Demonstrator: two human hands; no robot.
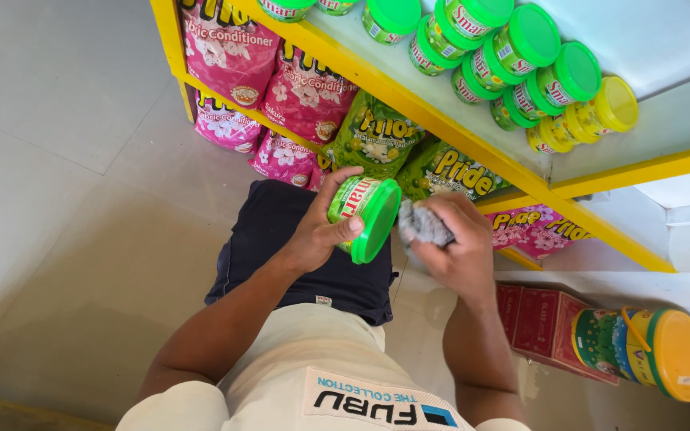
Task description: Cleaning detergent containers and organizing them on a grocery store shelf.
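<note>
Left hand (317, 235) wrapped tight around a green-lidded tub (365, 211), lid facing 3 o'clock. Right hand (457, 243) fisted on a grey cloth (423, 225) just beside the lid (contact unclear). At 12 o'clock, green pouches (377, 136) on the yellow shelf (441, 128); matching tubs (521, 48) at 1 o'clock.

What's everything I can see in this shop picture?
Held tub: one, green lid, in the left hand.
Cloth: one, grey, bunched in the right hand.
Green-lidded tubs: about ten, upper shelf.
Yellow-lidded tubs: about three, same shelf.
Pink pouches: several, lower shelves.
Green pouches: two, behind the hands.
Bucket: one, green, yellow lid, floor right.
Red box: one, beside bucket.
Shelf: yellow edges.
Left hand: fingers round tub.
Right hand: fingers on cloth.
</note>
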